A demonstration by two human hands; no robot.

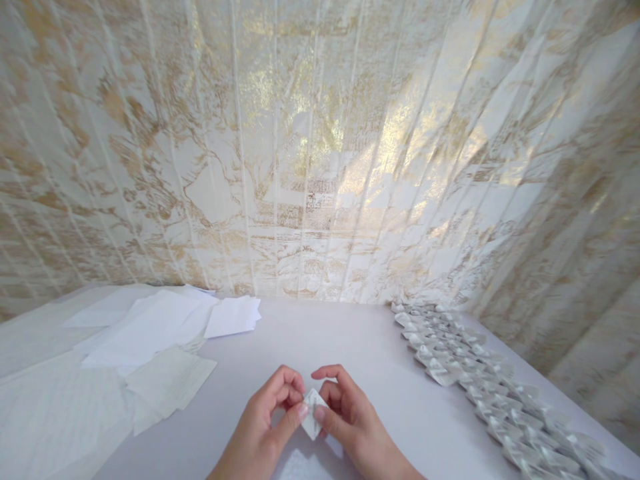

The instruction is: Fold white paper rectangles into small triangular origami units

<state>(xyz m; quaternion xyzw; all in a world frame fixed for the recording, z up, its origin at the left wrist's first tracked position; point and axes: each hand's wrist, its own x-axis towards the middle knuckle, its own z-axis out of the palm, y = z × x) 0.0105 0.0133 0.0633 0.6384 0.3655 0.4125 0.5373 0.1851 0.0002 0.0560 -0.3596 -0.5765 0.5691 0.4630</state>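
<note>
Between my hands is a small diamond-shaped piece of folded paper [313, 415] with grey printing on it, held just above the white table [345, 333]. My left hand [277, 413] pinches its left corner, with the thumb on the front face. On the right side, my right hand [347, 417] grips it with the thumb pressed on the front and the index finger raised and curved above. The fingers behind the paper are partly hidden.
Loose white sheets [145, 327] and printed pages [55, 407] spread over the table's left side, with a small stack of cut paper [233, 316] beside them. Rows of folded paper pieces [480, 373] line the right edge. A patterned curtain [300, 167] hangs behind.
</note>
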